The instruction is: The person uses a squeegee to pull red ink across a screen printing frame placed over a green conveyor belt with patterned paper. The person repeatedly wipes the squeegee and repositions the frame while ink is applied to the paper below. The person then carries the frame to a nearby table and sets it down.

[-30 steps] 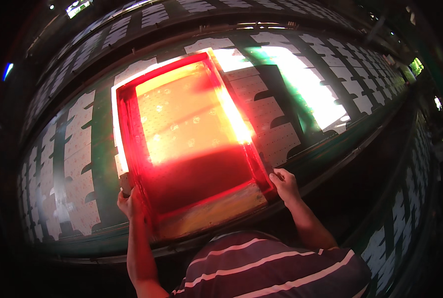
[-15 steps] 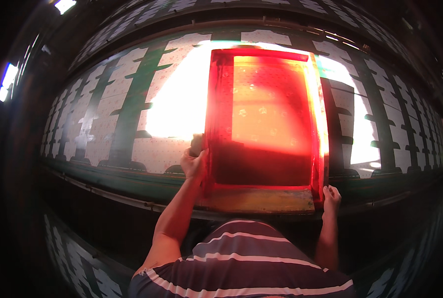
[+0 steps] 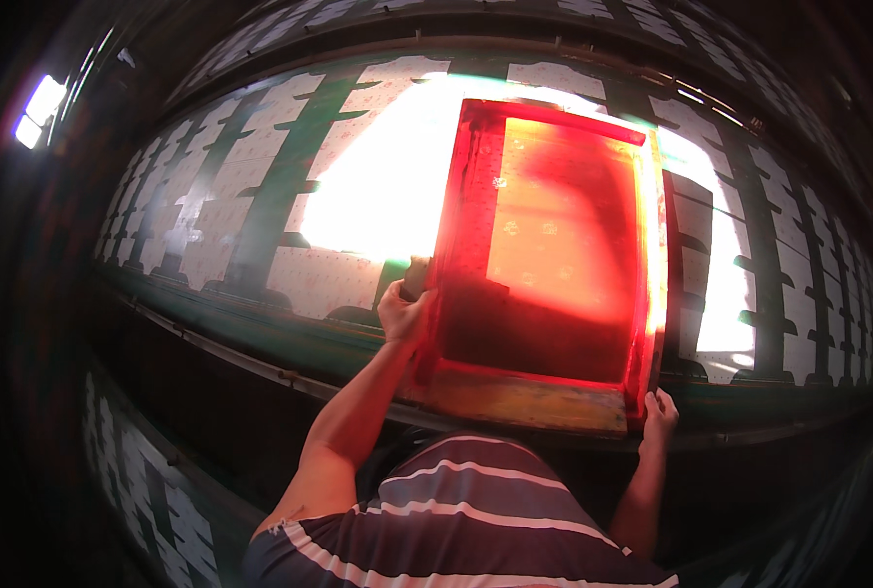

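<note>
A red-stained rectangular screen frame (image 3: 649,255) with a translucent, orange-lit mesh and a worn wooden near end lies over the long green-edged table (image 3: 339,333). My left hand (image 3: 405,312) grips its left side by a small dark block. My right hand (image 3: 659,416) has its fingers closed on the near right corner. Pale cut fabric pieces (image 3: 299,279) with small printed motifs lie in rows either side of the frame, partly under a bright sunlight patch.
Another long table (image 3: 652,24) with pale pieces runs along the far side, and more pieces (image 3: 152,490) show at the lower left behind me. A metal rail (image 3: 280,372) follows the near edge. A bright window (image 3: 43,108) shows at upper left.
Over the last second the frame has moved rightward along the table into the sunlit patch, with both hands holding on. The view has turned, and the frame now sits right of the picture's centre.
</note>
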{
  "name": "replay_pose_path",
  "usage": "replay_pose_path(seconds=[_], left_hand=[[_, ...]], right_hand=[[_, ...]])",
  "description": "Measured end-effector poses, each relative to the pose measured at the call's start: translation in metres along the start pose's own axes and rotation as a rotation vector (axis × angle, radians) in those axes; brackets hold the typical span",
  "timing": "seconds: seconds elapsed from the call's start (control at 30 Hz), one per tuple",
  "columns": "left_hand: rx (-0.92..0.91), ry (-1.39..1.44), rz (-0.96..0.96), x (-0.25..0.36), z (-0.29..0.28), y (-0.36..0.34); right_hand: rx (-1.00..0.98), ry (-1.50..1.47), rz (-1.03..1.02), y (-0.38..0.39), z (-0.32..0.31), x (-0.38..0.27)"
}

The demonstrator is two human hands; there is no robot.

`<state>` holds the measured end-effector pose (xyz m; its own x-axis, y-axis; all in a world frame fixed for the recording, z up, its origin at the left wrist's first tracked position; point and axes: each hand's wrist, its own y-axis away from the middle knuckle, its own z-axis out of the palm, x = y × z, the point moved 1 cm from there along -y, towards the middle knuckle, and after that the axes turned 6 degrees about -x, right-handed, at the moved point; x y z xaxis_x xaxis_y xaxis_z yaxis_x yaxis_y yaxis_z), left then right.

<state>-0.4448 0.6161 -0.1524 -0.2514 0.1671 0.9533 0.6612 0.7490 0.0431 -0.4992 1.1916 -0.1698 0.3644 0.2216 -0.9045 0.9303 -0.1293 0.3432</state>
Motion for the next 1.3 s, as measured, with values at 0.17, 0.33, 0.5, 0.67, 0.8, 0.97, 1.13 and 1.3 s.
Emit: replay_pose_path(seconds=[0.17,0.33,0.5,0.67,0.8,0.97,1.13,1.3], left_hand=[[0.023,-0.094,0.003,0.005,0.007,0.003],[0.014,-0.156,-0.009,0.005,0.009,0.004],[0.017,-0.261,-0.016,-0.009,0.01,-0.004],[-0.042,-0.287,-0.044,-0.011,0.012,-0.006],[-0.054,-0.252,0.051,-0.003,0.012,-0.001],[-0.049,-0.182,0.198,-0.006,0.013,-0.006],[-0.07,-0.076,0.204,-0.016,0.013,-0.003],[-0.054,-0.024,0.198,-0.013,0.012,-0.002]], right_hand=[[-0.042,0.128,0.069,0.004,-0.008,-0.019],[-0.077,0.916,-0.611,0.065,0.043,-0.087],[-0.642,0.974,-0.872,0.125,0.116,-0.122],[-0.537,1.104,-0.927,0.124,0.141,-0.126],[-0.512,1.075,-0.92,0.123,0.164,-0.133],[-0.674,1.17,-0.714,0.112,0.194,-0.145],[-0.683,1.071,-0.688,0.111,0.194,-0.161],[-0.608,1.124,-0.697,0.143,0.198,-0.148]])
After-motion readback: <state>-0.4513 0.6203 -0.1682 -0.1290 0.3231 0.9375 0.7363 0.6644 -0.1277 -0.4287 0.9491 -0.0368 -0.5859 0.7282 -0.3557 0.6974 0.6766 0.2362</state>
